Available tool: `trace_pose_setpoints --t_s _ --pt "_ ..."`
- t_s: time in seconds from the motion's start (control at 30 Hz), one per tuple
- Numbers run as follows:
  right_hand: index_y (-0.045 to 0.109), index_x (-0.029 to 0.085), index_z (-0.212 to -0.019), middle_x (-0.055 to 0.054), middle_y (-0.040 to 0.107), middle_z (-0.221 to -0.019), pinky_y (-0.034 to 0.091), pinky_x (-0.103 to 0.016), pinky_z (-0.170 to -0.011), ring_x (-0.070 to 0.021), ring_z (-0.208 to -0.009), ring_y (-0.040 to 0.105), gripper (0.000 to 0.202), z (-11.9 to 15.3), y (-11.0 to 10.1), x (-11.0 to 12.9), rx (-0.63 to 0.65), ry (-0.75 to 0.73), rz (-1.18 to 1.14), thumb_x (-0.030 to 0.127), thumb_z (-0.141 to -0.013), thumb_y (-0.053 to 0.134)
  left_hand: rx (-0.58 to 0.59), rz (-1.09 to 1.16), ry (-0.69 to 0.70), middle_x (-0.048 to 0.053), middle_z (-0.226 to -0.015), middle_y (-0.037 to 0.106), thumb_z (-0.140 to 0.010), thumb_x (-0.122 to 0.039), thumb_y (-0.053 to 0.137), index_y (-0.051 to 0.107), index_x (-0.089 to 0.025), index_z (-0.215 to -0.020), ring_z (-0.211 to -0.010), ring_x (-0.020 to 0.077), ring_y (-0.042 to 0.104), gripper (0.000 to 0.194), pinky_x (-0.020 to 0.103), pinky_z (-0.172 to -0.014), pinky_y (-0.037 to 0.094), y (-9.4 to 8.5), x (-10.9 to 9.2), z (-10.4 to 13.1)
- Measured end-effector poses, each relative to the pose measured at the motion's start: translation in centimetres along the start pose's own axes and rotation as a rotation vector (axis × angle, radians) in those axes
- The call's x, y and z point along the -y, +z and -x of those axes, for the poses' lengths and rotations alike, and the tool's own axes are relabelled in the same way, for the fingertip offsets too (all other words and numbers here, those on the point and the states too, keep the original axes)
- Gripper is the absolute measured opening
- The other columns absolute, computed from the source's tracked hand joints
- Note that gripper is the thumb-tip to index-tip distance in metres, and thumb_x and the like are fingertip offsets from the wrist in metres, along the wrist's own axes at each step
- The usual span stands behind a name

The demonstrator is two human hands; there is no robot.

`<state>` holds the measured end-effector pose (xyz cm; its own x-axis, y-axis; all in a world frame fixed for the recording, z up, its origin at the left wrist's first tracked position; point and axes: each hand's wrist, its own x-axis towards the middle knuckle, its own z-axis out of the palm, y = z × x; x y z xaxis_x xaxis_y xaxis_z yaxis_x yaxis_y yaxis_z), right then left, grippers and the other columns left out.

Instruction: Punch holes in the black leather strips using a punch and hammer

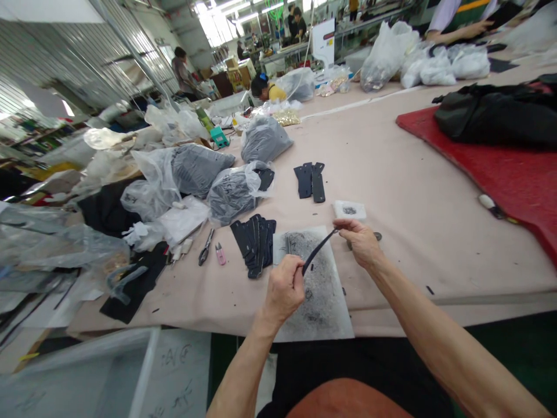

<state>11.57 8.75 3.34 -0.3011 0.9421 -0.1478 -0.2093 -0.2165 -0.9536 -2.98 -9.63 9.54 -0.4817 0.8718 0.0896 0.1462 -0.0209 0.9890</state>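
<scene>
A narrow dark strip (319, 248) is stretched between my two hands, above a white sheet (335, 296) covered in black smudges. My left hand (287, 285) is closed on its lower end. At the upper end, the fingers of my right hand (354, 237) pinch the strip. Left of the sheet lies a fanned stack of dark pieces (256, 244). Farther back are a few more dark pieces (310, 181). A small white pad with a black mark (349, 211) sits just beyond my right hand.
Pink snips (220, 253) and dark-handled pliers (206, 248) lie left of the stack. Plastic bags of dark parts (237, 194) crowd the left. A red board (500, 168) bears black material at right. Several people are in the background, one across the table at upper right.
</scene>
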Motion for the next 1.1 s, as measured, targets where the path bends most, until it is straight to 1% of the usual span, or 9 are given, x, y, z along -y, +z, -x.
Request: trace_pose_setpoints --t_s 0.13,0.23,0.33,0.47,0.57,0.67,0.8,0.97,1.1 --pt "0.067 0.022 -0.104 -0.006 0.070 -0.106 0.051 -0.030 -0.073 -0.0190 -0.089 0.065 0.046 0.8 0.3 -1.0 -0.064 0.075 0.079 0.029 -0.059 0.075 0.228 -0.371 0.259 0.010 -0.085 0.063 -0.081 -0.010 0.057 0.068 -0.022 -0.080 -0.084 0.0237 0.058 0.016 0.035 -0.085 0.043 1.4 1.1 -1.0" --pt "0.067 0.019 -0.089 -0.004 0.069 -0.077 0.041 -0.023 -0.050 -0.0147 -0.061 0.061 0.030 2.6 0.7 -2.0 0.039 0.274 0.181 0.040 -0.069 0.071 0.387 -0.613 0.406 0.009 -0.083 0.060 -0.083 -0.008 0.051 0.063 -0.021 -0.081 -0.080 0.0237 0.056 0.018 0.036 -0.082 0.042 3.2 2.7 -2.0" --pt "0.062 0.019 -0.068 0.000 0.057 -0.055 0.032 -0.024 -0.045 -0.0126 -0.049 0.049 0.027 3.9 0.6 -2.7 0.173 0.230 0.410 0.043 -0.078 0.058 0.468 -0.666 0.443 0.009 -0.084 0.060 -0.084 -0.008 0.052 0.063 -0.021 -0.085 -0.081 0.0237 0.056 0.017 0.036 -0.080 0.042 4.9 4.5 -2.4" --pt "0.054 0.021 -0.051 0.001 0.052 -0.049 0.032 -0.026 -0.053 -0.0135 -0.054 0.047 0.021 3.6 0.0 -2.9 0.166 0.096 0.612 0.026 -0.070 0.060 0.418 -0.616 0.348 0.009 -0.083 0.061 -0.085 -0.007 0.051 0.066 -0.021 -0.085 -0.079 0.0225 0.055 0.020 0.034 -0.078 0.042 6.1 6.4 -2.2" --pt "0.051 0.021 -0.047 0.001 0.052 -0.050 0.032 -0.027 -0.058 -0.0143 -0.059 0.048 0.021 3.0 -0.6 -2.8 0.131 0.077 0.658 0.018 -0.064 0.064 0.312 -0.443 0.224 0.008 -0.079 0.062 -0.085 -0.013 0.059 0.069 -0.022 -0.080 -0.077 0.0212 0.056 0.014 0.032 -0.078 0.041 6.0 6.8 -2.0" --pt "0.052 0.021 -0.051 0.002 0.052 -0.048 0.032 -0.026 -0.055 -0.0136 -0.054 0.049 0.020 2.9 -1.0 -2.9 0.143 0.121 0.665 0.019 -0.067 0.064 0.248 -0.360 0.164 0.006 -0.078 0.063 -0.082 -0.016 0.065 0.069 -0.022 -0.077 -0.076 0.0203 0.058 0.010 0.031 -0.078 0.043 5.5 6.8 -2.0" --pt "0.053 0.021 -0.061 0.005 0.049 -0.041 0.032 -0.024 -0.046 -0.0122 -0.041 0.046 0.017 3.4 -1.4 -3.2 0.161 0.225 0.631 0.026 -0.075 0.060 0.250 -0.588 0.239 0.005 -0.083 0.065 -0.088 -0.014 0.057 0.068 -0.021 -0.083 -0.082 0.0197 0.061 0.013 0.031 -0.079 0.046 4.7 6.6 -1.9" --pt "0.052 0.020 -0.064 0.004 0.054 -0.045 0.034 -0.021 -0.045 -0.0104 -0.041 0.049 0.016 3.5 -1.3 -3.7 0.156 0.241 0.629 0.025 -0.074 0.063 0.223 -0.776 0.283 0.005 -0.088 0.066 -0.092 -0.016 0.052 0.066 -0.020 -0.090 -0.086 0.0188 0.062 0.014 0.032 -0.080 0.048 4.0 6.4 -1.6" --pt "0.052 0.020 -0.064 0.003 0.057 -0.049 0.035 -0.020 -0.045 -0.0095 -0.042 0.050 0.016 3.4 -1.0 -4.0 0.147 0.236 0.650 0.024 -0.075 0.063 0.323 -0.891 0.310 0.005 -0.090 0.065 -0.091 -0.016 0.055 0.068 -0.021 -0.094 -0.087 0.0193 0.061 0.014 0.033 -0.080 0.047 4.3 6.1 -1.6"
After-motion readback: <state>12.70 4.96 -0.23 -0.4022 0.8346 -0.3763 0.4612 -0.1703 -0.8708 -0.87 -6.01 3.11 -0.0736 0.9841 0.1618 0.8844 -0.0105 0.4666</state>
